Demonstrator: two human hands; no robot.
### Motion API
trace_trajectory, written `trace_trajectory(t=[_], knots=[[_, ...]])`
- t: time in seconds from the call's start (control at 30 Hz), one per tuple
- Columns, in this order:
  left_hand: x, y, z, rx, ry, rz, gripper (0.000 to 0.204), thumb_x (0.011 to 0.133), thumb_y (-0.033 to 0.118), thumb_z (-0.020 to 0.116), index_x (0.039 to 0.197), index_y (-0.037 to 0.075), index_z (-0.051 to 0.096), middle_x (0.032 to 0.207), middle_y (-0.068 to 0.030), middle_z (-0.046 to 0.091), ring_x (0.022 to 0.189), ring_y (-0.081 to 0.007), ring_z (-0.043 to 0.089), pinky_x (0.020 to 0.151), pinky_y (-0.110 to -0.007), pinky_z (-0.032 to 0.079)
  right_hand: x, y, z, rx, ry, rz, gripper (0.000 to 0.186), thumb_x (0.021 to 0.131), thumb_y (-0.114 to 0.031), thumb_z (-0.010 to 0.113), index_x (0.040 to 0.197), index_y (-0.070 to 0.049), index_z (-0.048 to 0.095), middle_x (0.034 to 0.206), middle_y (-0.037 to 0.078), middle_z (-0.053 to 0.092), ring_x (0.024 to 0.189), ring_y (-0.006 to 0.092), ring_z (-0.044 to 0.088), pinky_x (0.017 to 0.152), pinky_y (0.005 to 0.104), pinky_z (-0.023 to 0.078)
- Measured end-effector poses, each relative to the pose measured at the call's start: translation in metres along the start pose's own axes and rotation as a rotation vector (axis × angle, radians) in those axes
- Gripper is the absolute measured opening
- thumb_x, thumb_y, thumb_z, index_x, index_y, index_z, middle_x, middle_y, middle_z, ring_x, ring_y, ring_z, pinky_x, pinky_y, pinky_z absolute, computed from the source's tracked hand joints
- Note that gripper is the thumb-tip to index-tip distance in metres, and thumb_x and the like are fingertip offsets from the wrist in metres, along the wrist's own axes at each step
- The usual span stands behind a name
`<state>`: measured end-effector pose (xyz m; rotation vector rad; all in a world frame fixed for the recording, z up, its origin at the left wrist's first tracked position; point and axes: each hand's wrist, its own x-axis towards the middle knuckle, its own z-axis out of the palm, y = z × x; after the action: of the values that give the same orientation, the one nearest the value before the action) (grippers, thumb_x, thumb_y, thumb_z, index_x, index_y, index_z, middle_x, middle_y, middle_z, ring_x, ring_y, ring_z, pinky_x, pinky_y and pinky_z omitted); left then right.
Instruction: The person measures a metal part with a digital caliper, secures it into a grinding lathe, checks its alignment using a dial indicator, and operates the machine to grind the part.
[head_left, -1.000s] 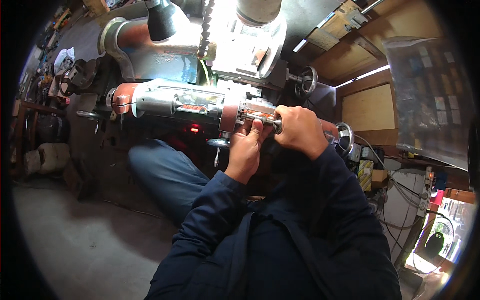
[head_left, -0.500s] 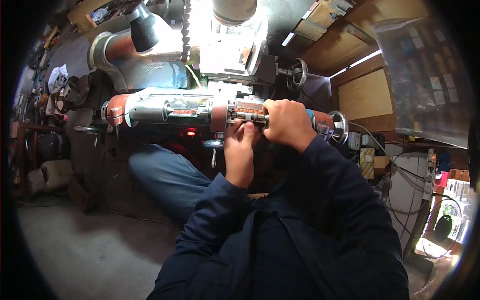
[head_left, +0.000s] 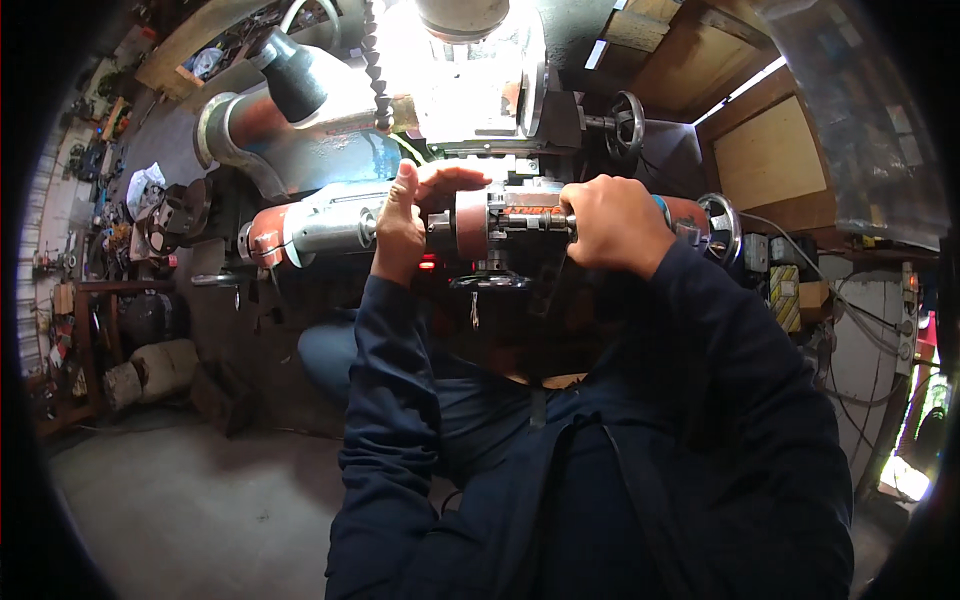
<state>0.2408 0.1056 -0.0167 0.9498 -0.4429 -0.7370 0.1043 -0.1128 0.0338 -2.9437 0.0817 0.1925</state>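
A machine with a long bed stretches across in front of me. On it a reddish-brown disc (head_left: 472, 225) stands upright, and a thin metal shaft (head_left: 522, 222) runs from its right side into the curled fingers of my right hand (head_left: 622, 226). That fist hides the shaft's right end. Left of the disc, my left hand (head_left: 402, 228) holds nothing; its thumb points up, apart from fingers that reach toward the disc. Behind the left hand, a grey metal cylinder (head_left: 335, 228) lies level, partly covered by it.
Chrome handwheels sit at the right end (head_left: 722, 228), behind (head_left: 628, 125) and below the disc (head_left: 490, 282). A black lamp (head_left: 290, 75) and a bright-lit housing (head_left: 470, 80) rise at the back. Yellow boxes (head_left: 785, 298) and cables are on the right; a sack (head_left: 168, 368) lies at left.
My left hand has left the shaft right of the disc, moved to the disc's left side and opened. The right hand keeps its grip. The whole view has shifted slightly.
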Motion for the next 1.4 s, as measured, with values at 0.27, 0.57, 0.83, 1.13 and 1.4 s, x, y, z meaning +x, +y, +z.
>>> trace_trajectory(t=[0.27, 0.57, 0.83, 1.13, 1.4], knots=[[0.023, -0.02, -0.013, -0.033, -0.154, 0.073, 0.05, 0.101, 0.039, 0.038, 0.107, -0.005, 0.062, 0.107, -0.0222, 0.069, 0.103, -0.0303, 0.065, 0.1, -0.042, 0.046, 0.006, 0.008, -0.007, 0.0, -0.065, -0.033, 0.028, 0.062, -0.019, 0.077, 0.086, -0.006, 0.07, 0.078, 0.015, 0.07, 0.078, 0.0351, 0.069, 0.072, 0.0444, 0.056], [0.026, -0.026, -0.015, 0.01, -0.161, 0.15, 0.039, 0.094, 0.032, 0.052, 0.106, -0.003, 0.064, 0.103, -0.0183, 0.07, 0.096, -0.027, 0.066, 0.095, -0.04, 0.049, 0.003, 0.003, -0.007, -0.031, -0.037, 0.022, 0.025, 0.06, -0.017, 0.074, 0.083, -0.007, 0.07, 0.077, 0.015, 0.07, 0.077, 0.0361, 0.069, 0.072, 0.0447, 0.055], [0.022, -0.031, -0.016, -0.076, -0.157, 0.143, 0.046, 0.098, 0.037, 0.046, 0.115, -0.003, 0.061, 0.108, -0.0212, 0.069, 0.103, -0.0315, 0.064, 0.094, -0.043, 0.049, 0.0, -0.006, -0.007, -0.055, 0.001, 0.059, 0.027, 0.061, -0.018, 0.073, 0.086, -0.008, 0.072, 0.079, 0.016, 0.071, 0.079, 0.036, 0.07, 0.074, 0.0447, 0.056], [0.02, -0.025, -0.012, -0.082, -0.188, 0.175, 0.046, 0.098, 0.036, 0.044, 0.114, -0.004, 0.06, 0.11, -0.0196, 0.068, 0.103, -0.0285, 0.064, 0.098, -0.041, 0.048, -0.003, -0.01, -0.001, -0.092, 0.036, 0.12, 0.027, 0.066, -0.023, 0.075, 0.087, -0.008, 0.067, 0.078, 0.014, 0.07, 0.076, 0.0342, 0.07, 0.07, 0.044, 0.056], [0.021, -0.023, -0.009, -0.077, -0.127, 0.115, 0.044, 0.097, 0.036, 0.044, 0.105, -0.003, 0.064, 0.105, -0.0161, 0.07, 0.098, -0.0249, 0.065, 0.098, -0.039, 0.048, -0.006, -0.01, 0.001, -0.036, 0.128, 0.092, 0.026, 0.064, -0.015, 0.077, 0.084, -0.008, 0.062, 0.077, 0.013, 0.068, 0.076, 0.0349, 0.068, 0.068, 0.0453, 0.052]])
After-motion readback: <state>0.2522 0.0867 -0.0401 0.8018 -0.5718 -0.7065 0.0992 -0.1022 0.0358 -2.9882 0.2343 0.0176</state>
